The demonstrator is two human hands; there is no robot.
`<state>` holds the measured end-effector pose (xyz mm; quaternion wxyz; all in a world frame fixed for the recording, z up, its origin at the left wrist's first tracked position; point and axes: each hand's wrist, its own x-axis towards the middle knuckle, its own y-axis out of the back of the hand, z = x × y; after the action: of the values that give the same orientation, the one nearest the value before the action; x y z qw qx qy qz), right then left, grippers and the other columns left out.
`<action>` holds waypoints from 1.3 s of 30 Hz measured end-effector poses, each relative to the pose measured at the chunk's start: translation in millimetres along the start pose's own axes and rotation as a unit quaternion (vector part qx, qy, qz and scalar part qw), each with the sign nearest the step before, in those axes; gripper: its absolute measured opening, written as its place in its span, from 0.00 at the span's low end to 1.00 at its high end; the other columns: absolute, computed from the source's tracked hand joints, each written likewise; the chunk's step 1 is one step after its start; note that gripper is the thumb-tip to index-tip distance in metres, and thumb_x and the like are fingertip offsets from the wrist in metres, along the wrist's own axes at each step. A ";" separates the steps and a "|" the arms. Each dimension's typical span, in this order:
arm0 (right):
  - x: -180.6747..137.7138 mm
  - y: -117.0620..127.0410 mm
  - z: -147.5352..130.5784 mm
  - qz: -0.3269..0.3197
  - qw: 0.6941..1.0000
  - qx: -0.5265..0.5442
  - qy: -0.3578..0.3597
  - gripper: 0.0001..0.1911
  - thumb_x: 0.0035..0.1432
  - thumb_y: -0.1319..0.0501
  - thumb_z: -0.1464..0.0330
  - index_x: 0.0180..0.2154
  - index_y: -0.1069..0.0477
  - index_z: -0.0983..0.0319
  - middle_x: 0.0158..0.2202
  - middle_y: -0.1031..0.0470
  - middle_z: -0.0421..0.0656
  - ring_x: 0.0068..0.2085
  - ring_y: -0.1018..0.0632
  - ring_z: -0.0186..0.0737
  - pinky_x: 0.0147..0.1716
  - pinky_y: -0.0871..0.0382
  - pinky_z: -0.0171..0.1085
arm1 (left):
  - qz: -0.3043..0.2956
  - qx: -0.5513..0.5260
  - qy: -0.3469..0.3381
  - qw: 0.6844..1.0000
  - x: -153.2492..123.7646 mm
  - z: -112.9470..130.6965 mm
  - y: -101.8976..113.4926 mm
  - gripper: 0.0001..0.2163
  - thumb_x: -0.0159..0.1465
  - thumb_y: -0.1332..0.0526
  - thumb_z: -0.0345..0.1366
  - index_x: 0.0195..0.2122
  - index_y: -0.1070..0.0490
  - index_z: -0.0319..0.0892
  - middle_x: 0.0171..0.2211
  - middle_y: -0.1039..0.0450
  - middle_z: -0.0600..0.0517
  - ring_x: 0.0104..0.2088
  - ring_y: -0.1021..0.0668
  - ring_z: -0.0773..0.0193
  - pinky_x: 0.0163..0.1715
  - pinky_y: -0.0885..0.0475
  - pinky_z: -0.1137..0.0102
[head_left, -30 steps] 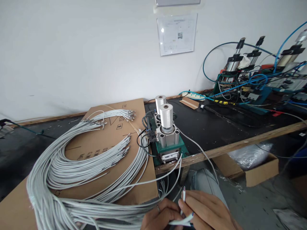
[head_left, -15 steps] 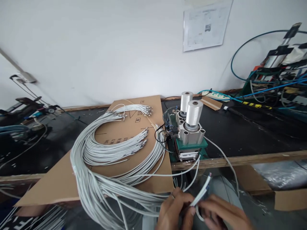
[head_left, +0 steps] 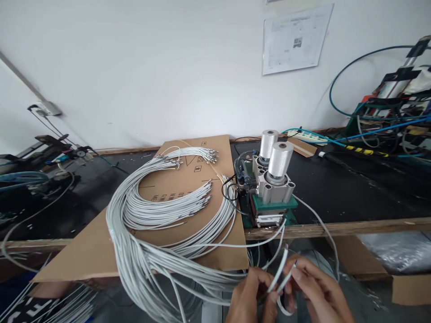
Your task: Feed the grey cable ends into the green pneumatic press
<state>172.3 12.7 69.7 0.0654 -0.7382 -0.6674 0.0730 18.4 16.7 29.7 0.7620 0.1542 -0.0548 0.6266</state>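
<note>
My left hand is closed around two white cables, low at the front, below the table edge. Upward from its fingers rises one cable end, with small coloured wires at its tip. A second, shorter cable end leans to the right. My right hand pinches this one near its tip, thumb against the fingers. Under the hands a white loop curls. From the left, a thick bundle of white cables runs toward my left hand; the lower part of the grip is hidden.
The bundle lies curved on a cardboard sheet. Just behind my hands, a pneumatic fixture with two knurled silver cylinders stands at the table's edge. Other machines and hoses are at the far right. A power strip lies by the wall.
The two cable ends, close together before, now stand apart. My right hand has shifted up to the shorter end's tip. The whole view has moved slightly, so the table sits further right.
</note>
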 end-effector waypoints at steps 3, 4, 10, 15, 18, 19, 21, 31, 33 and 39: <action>1.9 -7.6 8.7 0.071 0.996 0.048 0.010 0.13 0.60 0.33 0.55 0.35 0.23 0.58 0.24 0.26 0.40 0.25 0.24 0.40 0.24 0.27 0.34 | -0.003 0.008 -0.032 0.999 2.8 3.2 -3.0 0.14 0.73 0.49 0.48 0.35 0.36 0.46 0.31 0.24 0.48 0.28 0.22 0.65 0.30 0.29 0.74; 1.8 -11.0 10.6 0.089 0.994 0.060 0.011 0.13 0.59 0.33 0.56 0.35 0.23 0.58 0.24 0.26 0.40 0.24 0.25 0.39 0.23 0.27 0.34 | -0.005 0.007 -0.034 0.999 3.1 4.1 -3.2 0.12 0.73 0.50 0.45 0.35 0.37 0.46 0.30 0.25 0.49 0.28 0.22 0.65 0.30 0.29 0.74; -2.2 -22.9 12.0 0.099 0.992 0.078 0.025 0.12 0.61 0.33 0.56 0.35 0.23 0.59 0.26 0.28 0.39 0.23 0.28 0.37 0.20 0.32 0.33 | -0.022 0.021 -0.023 0.999 -2.5 6.4 -1.5 0.09 0.72 0.47 0.42 0.34 0.37 0.46 0.30 0.27 0.50 0.29 0.24 0.65 0.29 0.30 0.74; -3.3 -26.2 3.6 0.095 0.994 0.036 0.048 0.14 0.62 0.35 0.57 0.30 0.25 0.59 0.25 0.31 0.38 0.23 0.29 0.35 0.21 0.33 0.32 | 0.018 -0.005 -0.020 1.000 0.2 15.8 1.6 0.13 0.74 0.50 0.47 0.35 0.38 0.46 0.32 0.28 0.51 0.31 0.24 0.64 0.33 0.30 0.72; -5.5 -29.1 -2.0 0.086 0.995 -0.012 0.052 0.15 0.63 0.36 0.56 0.30 0.24 0.59 0.27 0.27 0.41 0.29 0.25 0.38 0.29 0.29 0.33 | 0.066 0.000 0.025 0.998 6.7 24.9 4.5 0.15 0.73 0.48 0.50 0.35 0.36 0.45 0.32 0.28 0.52 0.31 0.24 0.65 0.33 0.31 0.72; -6.5 -29.8 -2.9 0.074 0.996 -0.021 0.048 0.15 0.63 0.36 0.56 0.30 0.24 0.59 0.28 0.26 0.41 0.31 0.24 0.40 0.31 0.28 0.33 | 0.074 0.001 0.046 0.996 9.1 27.9 5.5 0.16 0.73 0.48 0.51 0.35 0.35 0.45 0.31 0.29 0.53 0.29 0.25 0.66 0.31 0.32 0.73; -8.2 -30.6 -3.4 0.041 0.998 -0.021 0.034 0.14 0.63 0.36 0.56 0.32 0.22 0.59 0.29 0.24 0.42 0.32 0.23 0.41 0.33 0.27 0.34 | 0.067 -0.006 0.073 0.995 14.0 33.3 7.4 0.17 0.72 0.47 0.53 0.35 0.33 0.44 0.27 0.31 0.55 0.25 0.29 0.67 0.27 0.34 0.74; -10.4 -29.7 -11.6 0.005 1.000 0.013 -0.019 0.14 0.60 0.32 0.56 0.32 0.20 0.61 0.25 0.23 0.41 0.28 0.22 0.38 0.31 0.26 0.33 | -0.019 -0.055 0.087 0.995 27.0 36.5 20.5 0.14 0.70 0.41 0.48 0.36 0.28 0.42 0.30 0.32 0.54 0.27 0.29 0.67 0.28 0.33 0.74; -10.0 -26.1 -14.1 -0.032 0.999 -0.002 -0.006 0.12 0.62 0.33 0.58 0.34 0.20 0.60 0.28 0.23 0.42 0.30 0.21 0.39 0.32 0.25 0.34 | -0.024 -0.054 0.086 0.995 27.2 37.8 21.9 0.13 0.69 0.40 0.46 0.35 0.28 0.42 0.28 0.32 0.55 0.27 0.30 0.67 0.28 0.34 0.74; -8.4 -21.3 -13.9 -0.056 0.998 -0.029 0.009 0.12 0.65 0.37 0.60 0.33 0.22 0.59 0.30 0.26 0.41 0.31 0.22 0.39 0.33 0.25 0.35 | -0.029 -0.057 0.077 0.995 27.0 40.4 21.5 0.11 0.69 0.40 0.43 0.32 0.28 0.42 0.27 0.32 0.56 0.25 0.30 0.68 0.26 0.34 0.75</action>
<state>153.4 6.5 87.6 0.0545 -0.7017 -0.7091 0.0430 7.5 33.3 79.0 0.7896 0.0633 -0.0266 0.6097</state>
